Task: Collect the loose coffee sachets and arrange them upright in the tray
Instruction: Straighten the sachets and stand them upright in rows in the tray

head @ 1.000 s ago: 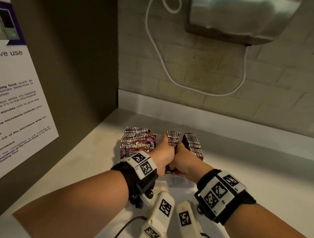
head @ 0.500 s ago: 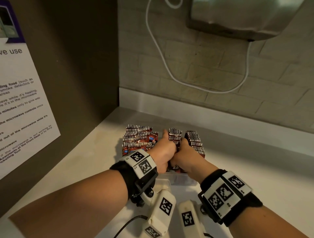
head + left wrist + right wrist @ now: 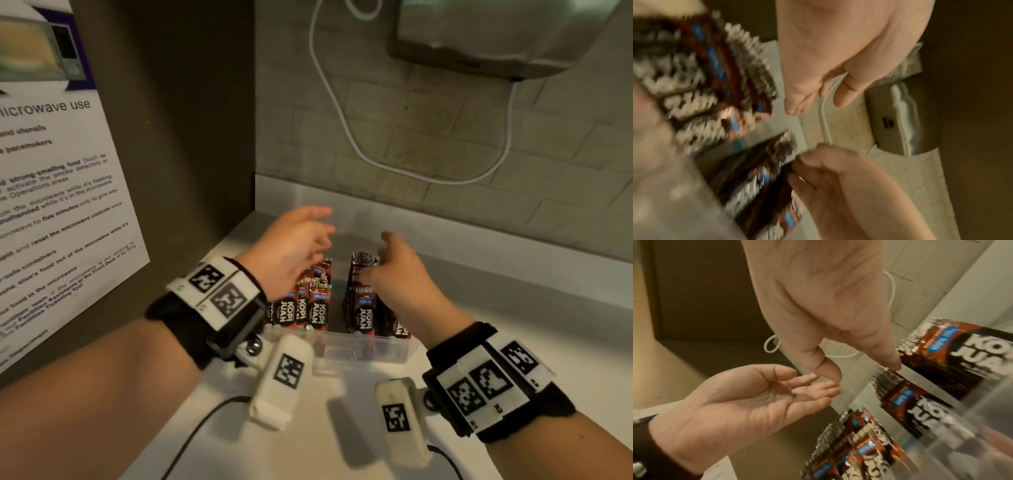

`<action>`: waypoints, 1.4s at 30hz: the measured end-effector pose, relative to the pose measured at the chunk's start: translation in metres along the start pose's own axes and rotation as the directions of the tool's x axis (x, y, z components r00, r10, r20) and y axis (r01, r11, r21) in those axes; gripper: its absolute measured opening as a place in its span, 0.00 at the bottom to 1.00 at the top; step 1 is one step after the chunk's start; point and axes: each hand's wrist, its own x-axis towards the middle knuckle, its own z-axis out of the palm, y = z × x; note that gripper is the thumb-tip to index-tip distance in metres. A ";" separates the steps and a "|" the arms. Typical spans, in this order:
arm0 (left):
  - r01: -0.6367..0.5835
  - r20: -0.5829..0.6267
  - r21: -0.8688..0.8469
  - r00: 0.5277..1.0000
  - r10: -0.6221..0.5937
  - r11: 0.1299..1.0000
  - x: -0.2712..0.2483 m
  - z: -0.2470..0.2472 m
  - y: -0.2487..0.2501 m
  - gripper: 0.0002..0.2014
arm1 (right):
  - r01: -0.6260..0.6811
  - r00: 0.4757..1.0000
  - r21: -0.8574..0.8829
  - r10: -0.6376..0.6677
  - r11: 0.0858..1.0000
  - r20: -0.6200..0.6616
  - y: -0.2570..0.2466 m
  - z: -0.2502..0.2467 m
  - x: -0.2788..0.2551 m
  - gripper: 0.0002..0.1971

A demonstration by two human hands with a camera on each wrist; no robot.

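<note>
Head view: left hand [image 3: 291, 246] is hovering open and empty, right hand [image 3: 394, 270] fingers are touching the sachets [image 3: 363, 301] in the tray [image 3: 370, 346]; they're probably light and floppy, so pinch the tops.

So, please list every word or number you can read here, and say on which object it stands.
"KOPI JUAN": front of the coffee sachets standing in the tray.
"100%": blue label on a sachet, right wrist view; the rest is blurred.
"microwave use": heading of the wall notice.
"five minutes": in its body; most other lines are blurred.
Wristband markers: patterns, no text.
</note>
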 end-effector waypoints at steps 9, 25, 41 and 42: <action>-0.067 -0.057 0.383 0.994 0.096 0.921 -0.014 -0.051 -0.044 0.26 | -0.077 0.962 -0.041 0.085 0.996 0.261 -0.015 0.051 -0.012 0.29; -0.070 -0.077 0.381 0.991 0.108 0.922 -0.006 -0.052 -0.092 0.34 | 0.012 0.989 -0.129 0.007 0.992 0.148 -0.001 0.071 -0.009 0.20; -0.092 -0.112 0.501 0.979 0.170 0.860 0.004 -0.056 -0.091 0.18 | 0.031 0.985 -0.022 -0.027 0.999 0.168 0.012 0.080 0.009 0.25; -0.096 -0.110 0.501 0.979 0.173 0.860 0.005 -0.057 -0.091 0.18 | 0.042 0.982 -0.028 -0.036 0.999 0.185 0.013 0.081 0.009 0.26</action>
